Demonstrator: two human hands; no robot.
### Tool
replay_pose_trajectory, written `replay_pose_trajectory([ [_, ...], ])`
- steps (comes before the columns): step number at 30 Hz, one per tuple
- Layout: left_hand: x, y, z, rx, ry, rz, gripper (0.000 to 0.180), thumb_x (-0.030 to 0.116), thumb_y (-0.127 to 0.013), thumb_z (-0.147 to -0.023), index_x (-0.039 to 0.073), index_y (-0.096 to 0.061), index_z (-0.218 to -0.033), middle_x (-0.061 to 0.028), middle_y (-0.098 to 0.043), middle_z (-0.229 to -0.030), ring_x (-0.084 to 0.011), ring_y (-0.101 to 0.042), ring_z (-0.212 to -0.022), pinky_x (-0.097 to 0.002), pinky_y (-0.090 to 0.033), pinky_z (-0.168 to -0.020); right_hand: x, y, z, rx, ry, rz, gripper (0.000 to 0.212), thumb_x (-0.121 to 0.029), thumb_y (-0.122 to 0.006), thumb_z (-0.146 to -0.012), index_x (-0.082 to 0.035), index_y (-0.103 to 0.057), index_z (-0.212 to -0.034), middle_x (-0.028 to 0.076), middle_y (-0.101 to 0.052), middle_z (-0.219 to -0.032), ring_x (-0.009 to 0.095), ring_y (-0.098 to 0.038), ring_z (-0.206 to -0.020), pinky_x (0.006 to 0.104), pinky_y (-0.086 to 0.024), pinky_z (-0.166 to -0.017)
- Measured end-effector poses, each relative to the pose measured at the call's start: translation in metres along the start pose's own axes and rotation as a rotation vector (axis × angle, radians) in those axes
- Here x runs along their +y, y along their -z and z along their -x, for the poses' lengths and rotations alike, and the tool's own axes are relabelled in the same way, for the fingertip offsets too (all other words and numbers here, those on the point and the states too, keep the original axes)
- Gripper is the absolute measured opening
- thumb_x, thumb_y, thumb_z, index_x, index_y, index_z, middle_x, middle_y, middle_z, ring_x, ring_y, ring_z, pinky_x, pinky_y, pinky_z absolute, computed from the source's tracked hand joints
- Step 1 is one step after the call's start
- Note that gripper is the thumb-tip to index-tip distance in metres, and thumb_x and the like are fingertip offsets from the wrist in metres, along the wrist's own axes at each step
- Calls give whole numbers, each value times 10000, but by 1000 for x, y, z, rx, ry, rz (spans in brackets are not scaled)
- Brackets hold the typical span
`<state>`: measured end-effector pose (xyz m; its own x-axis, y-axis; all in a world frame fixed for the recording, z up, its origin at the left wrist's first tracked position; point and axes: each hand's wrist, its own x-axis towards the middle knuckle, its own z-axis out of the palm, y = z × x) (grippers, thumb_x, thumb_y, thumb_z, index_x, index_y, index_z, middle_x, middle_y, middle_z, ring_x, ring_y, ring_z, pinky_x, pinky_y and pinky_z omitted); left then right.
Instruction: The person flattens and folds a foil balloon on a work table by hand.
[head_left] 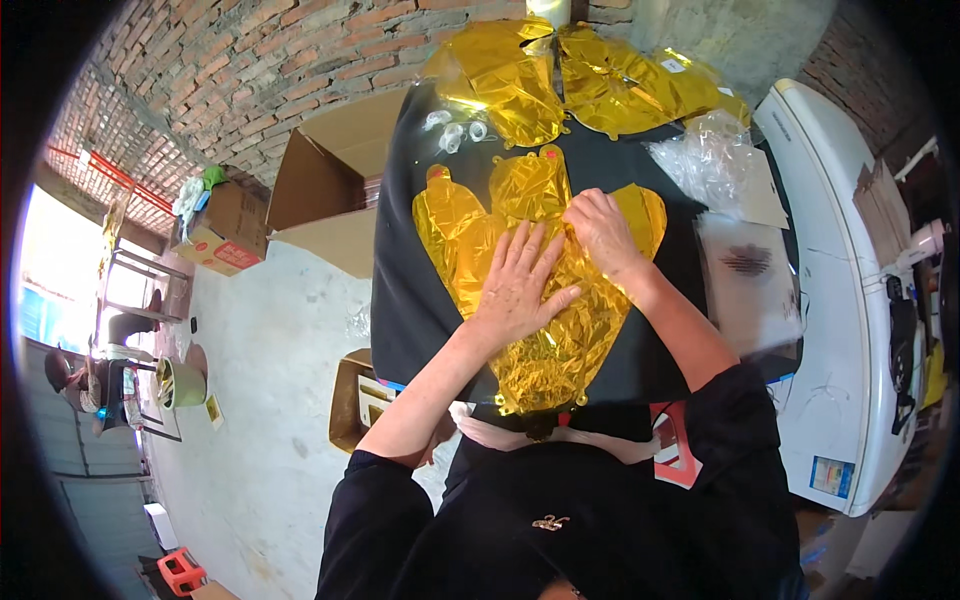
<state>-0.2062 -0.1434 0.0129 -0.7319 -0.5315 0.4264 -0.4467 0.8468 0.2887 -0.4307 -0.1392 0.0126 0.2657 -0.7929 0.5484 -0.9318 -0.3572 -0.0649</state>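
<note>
A flat, crinkled gold foil balloon (562, 372) with several lobes lies on the black cloth (400, 300) of the table in front of me. My left hand (518, 285) rests palm down on its middle, fingers spread. My right hand (606, 238) is just to the right, with its fingers curled and pressed together on the foil near the upper right lobe. The fingertips partly hide what they pinch. Small tabs stick out along the balloon's near and far edges.
More gold foil balloons (500, 80) lie at the table's far end, near small clear plastic rolls (452, 135). Clear plastic bags (705, 155) and a stack of printed clear sleeves (748, 280) lie right. An open cardboard box (310, 190) stands left; a white appliance (825, 380) stands right.
</note>
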Motion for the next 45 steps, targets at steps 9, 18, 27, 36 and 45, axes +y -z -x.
replay_pose_trajectory([
  [9,-17,18,-60,6,-87,78,556,188,-636,-978,38,-512,-1498,-198,-571,-1491,-370,-446,-1476,-517,-302,-1246,1,0,2,43,4,46,86,-115,-644,-842,-74,-669,-913,57,-611,-1026,264,-565,-1094,399,-463,-950],
  [18,-55,-31,-89,-69,-105,170,554,49,-611,-915,30,-540,-1464,-189,-600,-1452,-362,-531,-1396,-477,-407,-1176,-1,-5,2,108,1,-1,65,-104,-634,-839,-81,-668,-890,59,-602,-962,256,-580,-1040,393,-456,-959],
  [27,-64,-35,-102,-83,-186,-93,494,168,-613,-967,79,-586,-1452,-106,-573,-1517,-308,-515,-1413,-440,-405,-1160,1,-2,1,75,-12,3,62,-101,-642,-829,-77,-671,-878,59,-593,-939,256,-574,-1015,402,-456,-951],
  [36,-71,-48,-116,-74,-87,-225,473,291,-518,-1054,95,-576,-1481,-82,-545,-1562,-281,-468,-1464,-470,-348,-1206,-1,-2,1,59,-19,1,66,-79,-648,-825,-72,-683,-881,59,-594,-920,261,-572,-1000,406,-453,-945],
  [45,-74,-63,-114,6,-26,-187,510,327,-459,-1073,146,-512,-1547,-65,-460,-1638,-288,-363,-1544,-503,-260,-1264,2,-1,-1,47,-18,-38,169,-27,-684,-769,-70,-688,-932,64,-602,-917,281,-596,-991,419,-470,-917],
])
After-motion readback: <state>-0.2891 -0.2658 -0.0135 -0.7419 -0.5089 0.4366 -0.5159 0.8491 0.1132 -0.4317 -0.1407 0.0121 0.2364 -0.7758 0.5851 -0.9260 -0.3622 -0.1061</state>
